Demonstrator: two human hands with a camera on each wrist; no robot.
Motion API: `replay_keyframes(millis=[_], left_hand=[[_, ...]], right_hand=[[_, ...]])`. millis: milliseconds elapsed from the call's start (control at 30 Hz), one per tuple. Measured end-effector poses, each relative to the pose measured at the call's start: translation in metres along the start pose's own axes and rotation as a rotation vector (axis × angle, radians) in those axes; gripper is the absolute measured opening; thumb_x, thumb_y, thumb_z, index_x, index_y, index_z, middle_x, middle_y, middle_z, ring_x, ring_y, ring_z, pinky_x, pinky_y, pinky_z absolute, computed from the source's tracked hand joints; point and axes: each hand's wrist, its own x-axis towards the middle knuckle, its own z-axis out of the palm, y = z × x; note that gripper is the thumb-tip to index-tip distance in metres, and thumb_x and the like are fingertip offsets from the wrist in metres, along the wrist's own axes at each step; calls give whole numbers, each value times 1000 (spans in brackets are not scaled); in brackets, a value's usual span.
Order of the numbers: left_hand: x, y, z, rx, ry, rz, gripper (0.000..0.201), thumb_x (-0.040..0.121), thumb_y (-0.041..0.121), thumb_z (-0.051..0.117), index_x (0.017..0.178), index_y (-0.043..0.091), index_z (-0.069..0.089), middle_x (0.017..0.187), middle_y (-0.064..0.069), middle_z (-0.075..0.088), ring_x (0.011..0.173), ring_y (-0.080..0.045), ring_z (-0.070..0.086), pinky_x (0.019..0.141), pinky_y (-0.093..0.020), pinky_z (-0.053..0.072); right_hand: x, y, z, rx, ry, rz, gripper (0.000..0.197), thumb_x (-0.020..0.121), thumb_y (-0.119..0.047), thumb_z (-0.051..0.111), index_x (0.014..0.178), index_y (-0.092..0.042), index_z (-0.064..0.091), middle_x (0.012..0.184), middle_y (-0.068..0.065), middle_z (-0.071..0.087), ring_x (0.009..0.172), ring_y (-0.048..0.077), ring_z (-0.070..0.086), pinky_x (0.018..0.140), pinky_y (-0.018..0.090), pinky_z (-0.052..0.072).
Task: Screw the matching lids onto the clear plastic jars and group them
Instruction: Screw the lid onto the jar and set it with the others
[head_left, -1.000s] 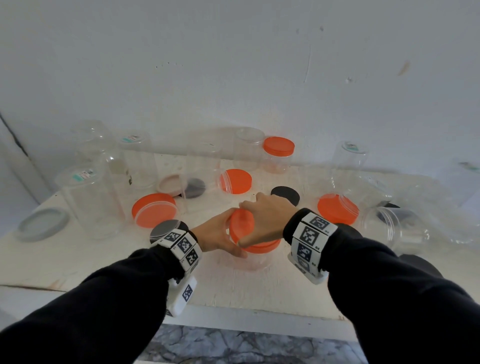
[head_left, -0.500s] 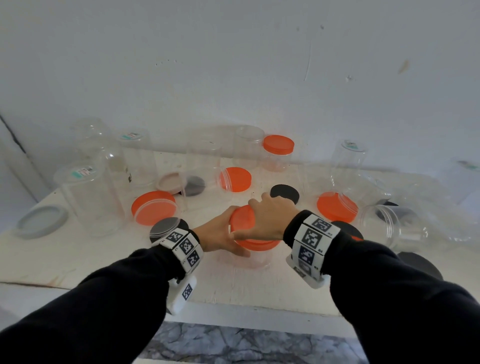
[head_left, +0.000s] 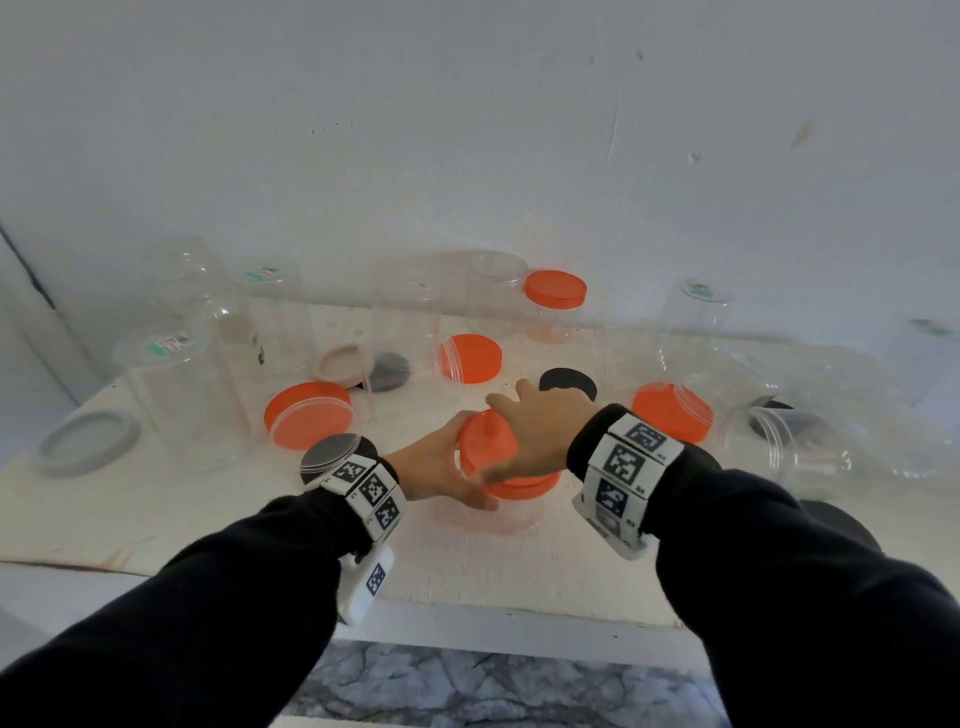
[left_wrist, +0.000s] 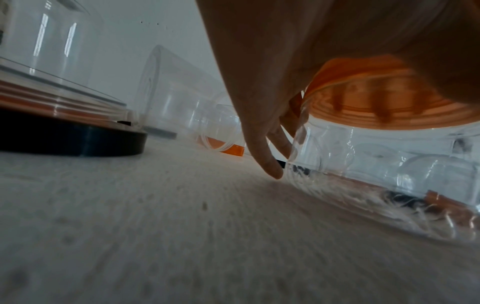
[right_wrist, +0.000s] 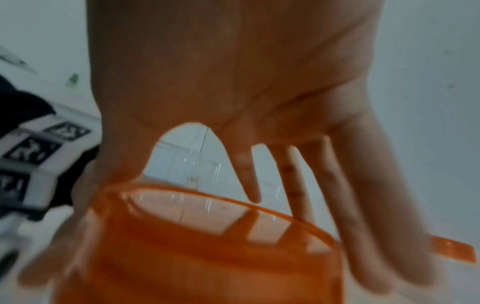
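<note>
White table (head_left: 104, 519), scuffed top, pale front edge.
Left edge: grey lid (head_left: 85, 441) flat.
Left side: tall clear jar (head_left: 179, 395) inverted, label on upturned base; beside it orange-lidded jar (head_left: 306, 415) lying tilted; black lid (head_left: 337, 452) just in front.
Rear middle: beige lid (head_left: 340, 364) beside dark lid (head_left: 389, 370); clear jar with orange lid (head_left: 553, 304) upright by wall.
Centre: small clear jar (head_left: 511, 512) upright, orange lid (head_left: 488, 441) on it; black lid (head_left: 567, 383) flat behind.
Right: clear jars, some on sides, count unclear.
</note>
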Motion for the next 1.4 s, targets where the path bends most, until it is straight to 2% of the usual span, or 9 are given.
replay_keyframes(millis=[167,400,567,667,833,1033,1100,1300,1400], left_hand=[[0,0,1,0,10,13,114,43,39,85,138,28,23,132,8,40,124,-8,41,101,-25,40],[1,-1,1,-8,-1,-17,112,48,28,86,140,20,21,128,1,48,121,-15,48,96,-27,43],[1,-1,1,-17,9,9,116,40,41,85,137,28,23,132,5,42,124,-11,43,101,-34,44],[1,-2,1,-12,15,18,117,39,42,85,139,25,25,133,5,42,125,-12,42,101,-34,43],[3,-2,1,2,17,-13,109,50,26,90,137,22,24,127,3,46,120,-15,46,98,-31,42],[1,0,2,10,29,23,113,39,42,83,136,22,28,127,9,41,120,-10,43,94,-27,45],[1,-1,2,-6,33,34,115,37,43,82,137,18,31,126,14,37,120,-10,41,95,-29,45],[1,1,2,35,15,13,116,42,41,85,139,21,24,129,3,46,121,-13,46,97,-31,45],[1,1,2,39,26,22,113,45,39,86,138,22,25,128,6,43,121,-13,45,96,-29,44]], right_hand=[[-1,11,-11,152,-165,-214,89,72,-43,74,141,-48,17,143,-5,24,124,25,35,97,46,41],[4,-6,2,-4,81,53,87,72,-79,45,132,-16,41,120,8,50,98,24,53,69,32,41],[3,12,-7,174,-176,-154,95,71,-56,71,144,-43,11,149,-4,19,130,25,33,101,45,39],[4,9,-1,163,-95,-147,91,67,-57,72,140,-48,19,135,-2,32,115,24,45,89,40,46],[2,-8,13,64,145,46,81,73,-76,47,134,-23,39,116,8,47,94,26,53,66,32,40],[-5,4,6,200,-79,-165,88,75,-53,67,143,-42,13,151,0,15,132,29,26,99,48,38],[-5,7,6,195,-89,-198,86,75,-44,71,141,-47,16,148,-4,17,128,28,27,99,48,39],[0,-6,9,8,82,-16,85,73,-75,49,143,-32,25,127,8,42,106,29,51,71,32,41],[1,2,6,99,-33,-89,86,73,-67,59,143,-41,17,142,4,29,125,28,35,87,40,42]])
